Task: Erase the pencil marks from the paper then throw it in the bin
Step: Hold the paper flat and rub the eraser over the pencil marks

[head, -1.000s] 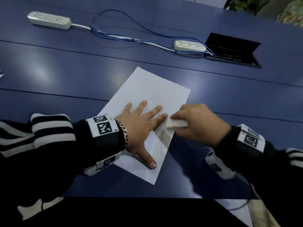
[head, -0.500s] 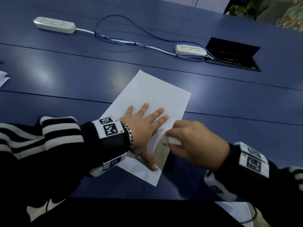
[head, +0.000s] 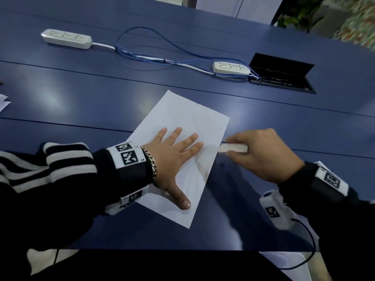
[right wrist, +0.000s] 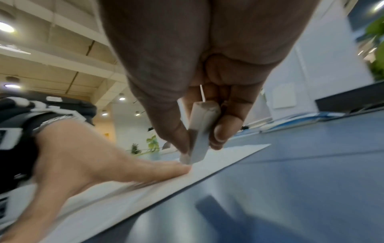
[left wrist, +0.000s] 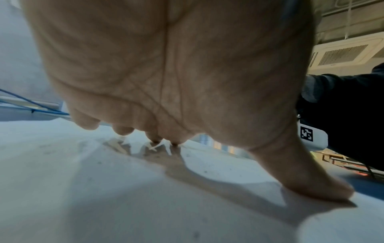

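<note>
A white sheet of paper (head: 182, 116) lies tilted on the blue table (head: 81, 94). My left hand (head: 174, 157) presses flat on it with fingers spread; the left wrist view shows the palm (left wrist: 166, 65) and thumb down on the paper (left wrist: 83, 189). My right hand (head: 261, 155) pinches a white eraser (head: 233, 148) between thumb and fingers at the sheet's right edge. In the right wrist view the eraser (right wrist: 200, 131) points down at the paper's edge (right wrist: 228, 156), just beyond my left fingers (right wrist: 145, 169). No pencil marks show clearly. No bin is in view.
Two white power strips (head: 67, 38) (head: 231, 66) joined by blue and white cables (head: 152, 55) lie at the back. An open black cable hatch (head: 282, 72) sits at the back right. More paper (head: 3, 101) shows at the left edge.
My right hand with the eraser has slid away from the lower right of the sheet to its right edge. My left hand stays pressed on the paper.
</note>
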`<state>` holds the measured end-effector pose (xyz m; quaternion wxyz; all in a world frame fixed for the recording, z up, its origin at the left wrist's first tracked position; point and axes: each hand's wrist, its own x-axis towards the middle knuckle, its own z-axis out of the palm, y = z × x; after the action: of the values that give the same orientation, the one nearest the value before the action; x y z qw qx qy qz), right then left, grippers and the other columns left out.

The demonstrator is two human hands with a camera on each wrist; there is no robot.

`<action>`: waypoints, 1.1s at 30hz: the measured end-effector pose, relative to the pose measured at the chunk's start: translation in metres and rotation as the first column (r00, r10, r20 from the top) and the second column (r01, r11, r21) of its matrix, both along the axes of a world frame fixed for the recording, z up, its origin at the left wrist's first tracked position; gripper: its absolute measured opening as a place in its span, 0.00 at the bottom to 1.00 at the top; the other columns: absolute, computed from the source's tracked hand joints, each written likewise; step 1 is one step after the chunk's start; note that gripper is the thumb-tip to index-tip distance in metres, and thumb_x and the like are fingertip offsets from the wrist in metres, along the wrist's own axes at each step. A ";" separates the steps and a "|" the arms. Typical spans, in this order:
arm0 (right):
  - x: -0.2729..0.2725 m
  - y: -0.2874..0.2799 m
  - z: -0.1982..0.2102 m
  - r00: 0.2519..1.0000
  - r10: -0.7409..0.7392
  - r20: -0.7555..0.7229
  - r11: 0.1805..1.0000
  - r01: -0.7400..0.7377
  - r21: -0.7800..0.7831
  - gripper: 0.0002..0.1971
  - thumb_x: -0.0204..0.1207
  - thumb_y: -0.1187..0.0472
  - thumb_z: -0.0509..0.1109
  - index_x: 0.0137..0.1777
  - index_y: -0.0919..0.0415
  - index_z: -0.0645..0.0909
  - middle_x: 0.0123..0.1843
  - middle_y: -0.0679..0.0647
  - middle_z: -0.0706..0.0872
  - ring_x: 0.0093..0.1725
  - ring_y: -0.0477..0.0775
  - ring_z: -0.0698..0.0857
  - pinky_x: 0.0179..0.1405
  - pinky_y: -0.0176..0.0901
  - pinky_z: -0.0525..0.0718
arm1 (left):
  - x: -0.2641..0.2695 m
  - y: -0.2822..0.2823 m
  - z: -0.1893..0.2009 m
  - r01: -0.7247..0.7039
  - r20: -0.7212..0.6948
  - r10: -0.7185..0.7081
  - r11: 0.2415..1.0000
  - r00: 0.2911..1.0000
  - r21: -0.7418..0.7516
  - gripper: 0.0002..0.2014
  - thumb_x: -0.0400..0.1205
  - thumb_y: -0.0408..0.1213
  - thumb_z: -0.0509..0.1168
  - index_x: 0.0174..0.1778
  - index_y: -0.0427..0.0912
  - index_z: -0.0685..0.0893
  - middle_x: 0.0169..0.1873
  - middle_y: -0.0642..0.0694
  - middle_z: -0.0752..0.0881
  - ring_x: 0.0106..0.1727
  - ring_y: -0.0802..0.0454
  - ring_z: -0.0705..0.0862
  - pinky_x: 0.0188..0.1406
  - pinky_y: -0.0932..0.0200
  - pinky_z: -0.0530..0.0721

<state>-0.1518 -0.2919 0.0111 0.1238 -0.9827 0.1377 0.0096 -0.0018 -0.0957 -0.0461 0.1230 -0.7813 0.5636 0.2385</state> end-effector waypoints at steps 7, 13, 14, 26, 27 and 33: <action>0.003 0.004 -0.014 0.996 0.083 -0.044 0.997 -0.083 0.006 0.13 0.75 0.48 0.74 0.58 0.48 0.89 0.47 0.44 0.90 0.47 0.48 0.86 0.50 0.38 0.79 | 0.008 -0.021 0.005 0.060 -0.084 -0.066 0.996 0.994 -0.072 0.72 0.64 0.84 0.70 0.90 0.64 0.27 0.89 0.56 0.23 0.90 0.39 0.26 0.89 0.29 0.33; -0.006 0.028 -0.022 0.964 0.250 -0.085 0.968 -0.249 0.030 0.09 0.75 0.48 0.71 0.50 0.48 0.89 0.42 0.44 0.85 0.41 0.47 0.83 0.41 0.40 0.81 | 0.006 -0.030 0.001 0.039 -0.029 -0.039 0.999 0.999 0.001 0.79 0.55 0.85 0.74 0.88 0.65 0.25 0.89 0.57 0.25 0.91 0.38 0.28 0.88 0.26 0.35; -0.007 0.029 -0.022 0.952 0.283 -0.120 0.959 -0.280 0.038 0.10 0.75 0.47 0.68 0.51 0.47 0.88 0.44 0.45 0.85 0.41 0.47 0.83 0.42 0.41 0.82 | 0.005 -0.032 0.002 0.035 -0.014 -0.034 0.999 0.999 0.009 0.80 0.54 0.85 0.74 0.88 0.65 0.24 0.90 0.57 0.25 0.91 0.38 0.28 0.89 0.26 0.35; 0.005 0.021 -0.021 0.969 0.200 -0.144 0.978 -0.207 -0.037 0.13 0.73 0.46 0.64 0.48 0.50 0.87 0.42 0.47 0.83 0.43 0.54 0.84 0.43 0.49 0.84 | 0.002 -0.033 0.006 0.020 -0.013 -0.020 0.999 1.000 0.040 0.81 0.53 0.85 0.75 0.87 0.65 0.23 0.89 0.58 0.24 0.91 0.38 0.27 0.88 0.26 0.36; 0.009 0.012 -0.020 0.985 0.144 -0.100 0.986 -0.151 -0.070 0.13 0.73 0.47 0.67 0.48 0.51 0.88 0.41 0.48 0.83 0.43 0.55 0.84 0.44 0.51 0.85 | 0.003 -0.033 0.005 0.019 -0.020 -0.018 0.999 1.000 0.036 0.81 0.53 0.85 0.75 0.87 0.66 0.23 0.89 0.59 0.24 0.91 0.39 0.27 0.88 0.26 0.35; -0.005 0.005 -0.006 0.994 0.011 0.112 1.000 -0.009 -0.019 0.13 0.75 0.50 0.73 0.58 0.50 0.89 0.49 0.43 0.90 0.43 0.40 0.80 0.49 0.34 0.74 | 0.008 -0.008 0.006 0.041 -0.039 -0.043 0.997 0.998 -0.060 0.81 0.57 0.87 0.71 0.87 0.58 0.21 0.87 0.54 0.19 0.88 0.39 0.21 0.88 0.31 0.30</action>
<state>-0.1564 -0.2869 0.0055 0.1222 -0.9835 0.1255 -0.0462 0.0063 -0.1040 -0.0399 0.0934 -0.7676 0.5891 0.2346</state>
